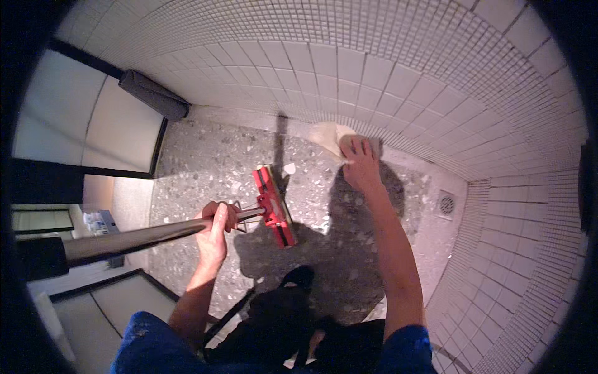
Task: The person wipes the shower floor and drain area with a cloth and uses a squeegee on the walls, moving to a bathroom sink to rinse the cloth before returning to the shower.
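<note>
My left hand (216, 231) is wrapped around the metal pole (149, 238) of a sponge mop, close to its wire lever. The red mop head (274, 205) is at the pole's end, over the speckled floor (205, 145), with a pale sponge edge showing on its far side. I cannot tell whether it touches the floor. Farther forward, my right hand (362, 166) is on a cream cloth (329, 134) at the foot of the tiled wall. Part of the cloth is hidden under the fingers, and that area is slightly blurred.
White tiled walls (322, 61) rise ahead and to the right. A floor drain (447, 204) is set near the right corner. At left are framed panels (121, 112) with a rolled dark mat (154, 96), and small items (100, 222) beyond an opening. My shadow falls across the floor.
</note>
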The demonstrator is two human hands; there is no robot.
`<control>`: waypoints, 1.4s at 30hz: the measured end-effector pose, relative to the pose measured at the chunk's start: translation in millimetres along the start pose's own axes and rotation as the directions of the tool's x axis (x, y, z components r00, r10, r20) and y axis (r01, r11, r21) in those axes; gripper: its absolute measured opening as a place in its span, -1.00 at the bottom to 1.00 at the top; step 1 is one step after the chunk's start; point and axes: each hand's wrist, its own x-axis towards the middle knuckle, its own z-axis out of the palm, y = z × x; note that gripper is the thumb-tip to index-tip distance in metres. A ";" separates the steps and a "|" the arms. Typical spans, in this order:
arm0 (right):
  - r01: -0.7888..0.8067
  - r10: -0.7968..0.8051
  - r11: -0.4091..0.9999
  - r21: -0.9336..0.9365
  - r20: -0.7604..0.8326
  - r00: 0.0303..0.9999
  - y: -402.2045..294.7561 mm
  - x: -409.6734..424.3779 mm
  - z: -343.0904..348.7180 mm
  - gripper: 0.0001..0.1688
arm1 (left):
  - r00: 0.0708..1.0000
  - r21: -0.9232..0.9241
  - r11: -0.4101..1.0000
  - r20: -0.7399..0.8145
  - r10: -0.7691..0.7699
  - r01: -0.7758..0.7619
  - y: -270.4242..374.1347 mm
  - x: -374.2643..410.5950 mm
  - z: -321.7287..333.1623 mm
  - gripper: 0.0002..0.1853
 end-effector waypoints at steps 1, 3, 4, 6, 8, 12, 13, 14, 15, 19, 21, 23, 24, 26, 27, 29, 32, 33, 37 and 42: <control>0.019 -0.019 0.999 0.027 -0.004 1.000 -8.0 12.5 22.6 -0.34 | 0.999 -0.033 0.999 -0.006 0.041 -0.041 -3.1 -2.0 -1.8 -0.65; 0.047 -0.050 0.998 0.041 0.073 0.996 -25.0 38.5 62.6 -0.30 | 0.996 -0.038 0.999 -0.083 0.029 -0.032 3.4 -3.2 -3.0 -0.66; 0.057 -0.060 0.998 0.022 0.165 0.984 -31.8 46.1 84.8 -0.29 | 0.993 -0.042 0.998 -0.110 0.038 -0.043 3.8 -3.3 -2.0 -0.66; 0.133 -0.138 0.980 -0.151 -0.020 0.990 -13.9 57.3 136.5 -0.27 | 0.995 -0.086 0.991 -0.040 0.095 -0.098 4.1 0.0 -3.9 -0.64; -0.037 0.003 0.949 0.314 0.110 0.994 101.2 86.6 156.4 -0.37 | 0.979 -0.184 0.964 0.036 0.202 -0.192 -12.7 13.1 18.2 -0.62; 0.032 -0.012 0.984 -0.178 0.108 0.994 93.9 71.7 146.0 -0.67 | 0.982 -0.061 0.981 -0.037 0.183 -0.185 -10.9 -2.2 -23.5 -0.60; 0.038 -0.027 0.993 -0.111 0.094 0.995 119.2 52.7 125.6 -0.72 | 0.987 -0.035 0.987 -0.023 0.158 -0.159 -4.2 -5.2 -28.0 -0.60; -0.038 0.045 0.987 -0.154 0.041 0.998 160.4 21.3 104.8 -0.72 | 0.987 -0.036 0.986 -0.030 0.159 -0.160 -0.8 -4.5 -25.6 -0.60; -0.123 0.119 0.971 -0.205 -0.029 0.992 195.7 -12.0 80.8 -0.72 | 0.985 -0.051 0.984 -0.030 0.168 -0.170 -2.1 -1.2 -21.2 -0.60; -0.450 0.457 0.786 -0.424 -0.091 0.885 223.4 -91.2 -6.4 -0.65 | 0.993 -0.133 0.984 -0.048 0.110 -0.115 14.3 1.0 -4.9 -0.57; -0.579 0.520 0.756 -0.305 -0.258 0.814 218.6 -139.1 -5.4 -0.61 | 0.997 -0.154 0.985 -0.017 0.081 -0.083 9.9 2.7 18.1 -0.56; -0.509 0.511 0.860 0.049 -0.112 0.852 131.8 -168.7 12.8 -0.62 | 0.988 -0.094 0.985 0.044 0.150 -0.145 22.2 -1.0 31.1 -0.56; -0.447 0.441 0.894 -0.022 -0.129 0.888 106.2 -213.1 23.0 -0.63 | 0.983 -0.066 0.982 0.034 0.178 -0.176 30.8 -5.5 47.3 -0.56; -0.406 0.409 0.902 -0.148 -0.009 0.913 62.2 -291.4 30.5 -0.65 | 0.969 -0.096 0.983 0.182 0.170 -0.155 62.7 -19.9 82.6 -0.57; -0.592 0.572 0.772 0.232 0.150 0.806 34.6 -336.2 29.0 -0.68 | 0.964 -0.119 0.983 0.210 0.161 -0.138 75.5 -32.8 99.4 -0.57; -0.755 0.668 0.639 0.148 0.379 0.640 -32.9 -426.7 23.6 -0.67 | 0.918 -0.133 0.982 0.359 0.171 -0.131 100.4 -53.3 104.6 -0.57; -0.906 0.881 0.394 0.152 0.218 0.420 -118.1 -532.9 -5.7 -0.65 | 0.887 -0.216 0.976 0.454 0.078 0.025 120.8 -54.4 94.0 -0.60; -0.922 0.924 0.360 0.141 0.084 0.373 -138.9 -559.3 -12.8 -0.66 | 0.933 -0.175 0.980 0.360 -0.022 0.091 119.8 -62.0 94.4 -0.61; -0.957 0.989 0.064 0.282 -0.143 0.024 -264.4 -621.3 -81.8 -0.68 | 0.714 -0.213 0.962 0.699 0.028 0.170 108.5 -93.8 117.4 -0.62; -0.925 0.957 0.273 0.265 -0.170 0.233 -195.4 -613.5 -154.5 -0.66 | 0.586 -0.205 0.979 0.792 0.170 -0.007 141.4 -101.2 184.3 -0.62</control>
